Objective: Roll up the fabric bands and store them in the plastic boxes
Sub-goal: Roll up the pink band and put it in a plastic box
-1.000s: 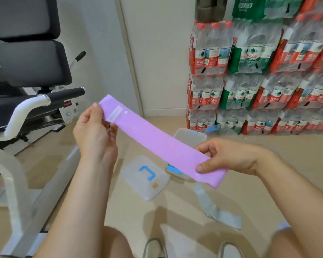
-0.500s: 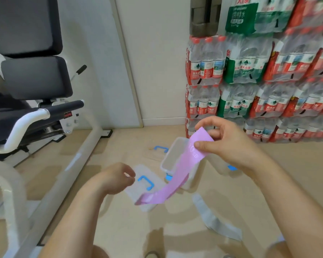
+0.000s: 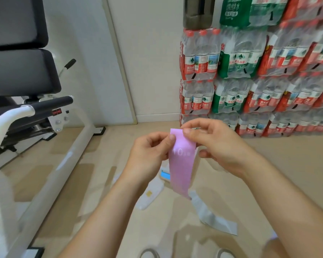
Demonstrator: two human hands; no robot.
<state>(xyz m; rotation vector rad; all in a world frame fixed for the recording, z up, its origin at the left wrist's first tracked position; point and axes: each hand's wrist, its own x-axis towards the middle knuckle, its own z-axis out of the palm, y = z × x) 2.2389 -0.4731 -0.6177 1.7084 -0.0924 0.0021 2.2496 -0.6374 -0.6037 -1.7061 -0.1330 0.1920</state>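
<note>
Above the floor [image 3: 108, 192], mid-frame | pink band [image 3: 181, 168] hanging down, top edge held by both hands | left hand [image 3: 149, 155] fingers [image 3: 171, 137] pinching left corner | right hand [image 3: 218, 146] gripping right corner | grey band [image 3: 213, 218] flat on floor, lower right | clear lid [image 3: 151, 194] on floor beneath left hand | plastic box [image 3: 165, 175] mostly hidden behind pink band

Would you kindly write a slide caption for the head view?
Left hand and right hand pinch the top of the hanging pink band.
</note>
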